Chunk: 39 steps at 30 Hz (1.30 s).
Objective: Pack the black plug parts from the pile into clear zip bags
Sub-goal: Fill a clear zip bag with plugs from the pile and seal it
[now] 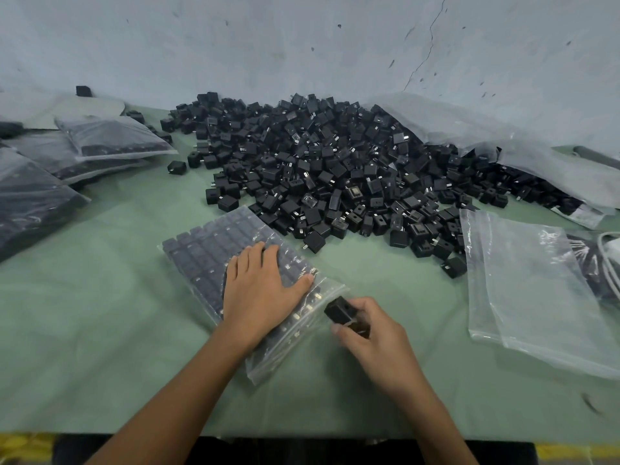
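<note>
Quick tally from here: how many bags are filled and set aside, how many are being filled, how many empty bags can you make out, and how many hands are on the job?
Filled bags set aside, at left: at least 3, overlapping, so the exact count is unclear
Bag being filled: 1
Empty bags, at right: at least 2, stacked
Hands: 2, left hand flat on the bag, right hand holding plug parts
Total: at least 8

Soft, even light falls from above, rather dim and cool. Shadows are faint under the hands and the pile of black plug parts (335, 169). Pale glare streaks the empty clear bags (536, 283) at right. Wide-angle distortion bends the table edge (100, 434); the corners look soft.
</note>
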### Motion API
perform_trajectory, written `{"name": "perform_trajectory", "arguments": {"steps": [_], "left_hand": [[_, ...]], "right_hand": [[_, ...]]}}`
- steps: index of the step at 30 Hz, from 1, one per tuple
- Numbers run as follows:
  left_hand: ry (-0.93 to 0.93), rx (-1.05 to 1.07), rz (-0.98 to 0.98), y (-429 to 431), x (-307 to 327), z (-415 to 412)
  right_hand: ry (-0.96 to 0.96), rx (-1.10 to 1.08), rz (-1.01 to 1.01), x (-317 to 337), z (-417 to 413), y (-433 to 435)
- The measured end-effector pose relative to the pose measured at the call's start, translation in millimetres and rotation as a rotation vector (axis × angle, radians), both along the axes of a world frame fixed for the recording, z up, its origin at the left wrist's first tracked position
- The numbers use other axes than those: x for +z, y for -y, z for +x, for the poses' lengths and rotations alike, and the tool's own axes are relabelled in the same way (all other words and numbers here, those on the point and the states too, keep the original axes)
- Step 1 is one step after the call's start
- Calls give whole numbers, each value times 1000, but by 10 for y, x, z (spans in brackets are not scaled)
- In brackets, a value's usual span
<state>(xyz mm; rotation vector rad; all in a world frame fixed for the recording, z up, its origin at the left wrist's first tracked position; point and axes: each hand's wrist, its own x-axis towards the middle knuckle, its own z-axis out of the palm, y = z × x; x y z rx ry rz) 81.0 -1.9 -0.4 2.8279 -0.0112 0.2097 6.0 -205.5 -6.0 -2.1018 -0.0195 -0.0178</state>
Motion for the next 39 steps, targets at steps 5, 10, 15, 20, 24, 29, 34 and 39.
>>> {"name": "perform_trajectory", "arguments": {"steps": [5,10,15,20,24,29,34,39], "left_hand": [[-4,1,-5,1,3,6],[1,3,-12,2,3,-5],[5,6,-19,7,-3,0],[11,3,-10,7,-1,-7],[6,7,-19,9,5,-1],[8,3,-25,-1,-7,-3],[7,4,-33,0,-2,-2],[-9,2,-27,-7,3,4]], "right_hand": [[108,119,-361,-50,156,-9],[94,243,-401,-1,295,40],[88,281,-370,-52,274,85],[91,179,-155,-29,321,26],[125,51,-115,-91,358,-31],[167,-47,-195,-138,304,-126],[185,-160,-194,-162,248,-246],[162,-253,-193,-169,259,-327]]}}
